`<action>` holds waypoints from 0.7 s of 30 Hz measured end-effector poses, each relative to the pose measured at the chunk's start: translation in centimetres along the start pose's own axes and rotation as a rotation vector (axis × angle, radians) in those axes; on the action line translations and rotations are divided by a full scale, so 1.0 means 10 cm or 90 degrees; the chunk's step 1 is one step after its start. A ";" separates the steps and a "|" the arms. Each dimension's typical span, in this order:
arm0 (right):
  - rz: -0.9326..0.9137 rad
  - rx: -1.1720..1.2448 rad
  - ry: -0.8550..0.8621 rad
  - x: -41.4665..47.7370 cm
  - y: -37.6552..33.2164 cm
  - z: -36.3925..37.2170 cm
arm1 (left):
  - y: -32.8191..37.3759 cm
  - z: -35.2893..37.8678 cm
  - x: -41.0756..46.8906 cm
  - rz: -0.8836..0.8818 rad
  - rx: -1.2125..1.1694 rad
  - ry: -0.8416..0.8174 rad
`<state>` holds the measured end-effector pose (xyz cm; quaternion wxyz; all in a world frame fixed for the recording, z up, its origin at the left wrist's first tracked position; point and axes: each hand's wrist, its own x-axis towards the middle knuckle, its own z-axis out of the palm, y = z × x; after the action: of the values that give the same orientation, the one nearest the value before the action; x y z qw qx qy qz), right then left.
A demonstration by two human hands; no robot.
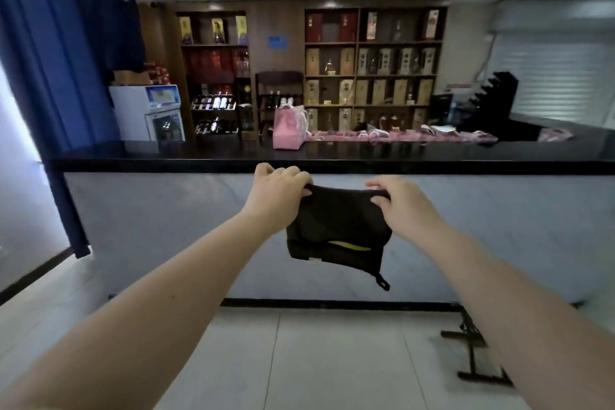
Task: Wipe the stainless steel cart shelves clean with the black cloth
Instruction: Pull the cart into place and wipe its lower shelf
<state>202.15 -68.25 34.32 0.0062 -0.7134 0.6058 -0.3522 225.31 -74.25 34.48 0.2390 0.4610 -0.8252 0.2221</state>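
The black cloth (336,226) hangs folded in the air in front of me, with a yellow strip and a small loop at its lower edge. My left hand (276,193) pinches its top left corner. My right hand (399,203) pinches the top right corner, so the cloth is stretched between both hands. No stainless steel cart shows in the head view.
A long counter with a black top (299,153) and a grey front panel stands straight ahead. A pink bag (289,126) sits on it. Shelves of boxes and bottles line the back wall. A blue curtain (66,76) hangs at left. A dark metal stand (472,346) is on the tiled floor at right.
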 end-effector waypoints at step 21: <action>0.259 -0.325 0.070 1.94 3.88 -0.83 | 2.04 3.03 4.21 0.389 -0.188 0.065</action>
<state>164.91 -91.90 33.30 -0.1354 -0.5364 0.8038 -0.2186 182.49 -109.88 32.91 0.2664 0.1412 -0.9355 0.1839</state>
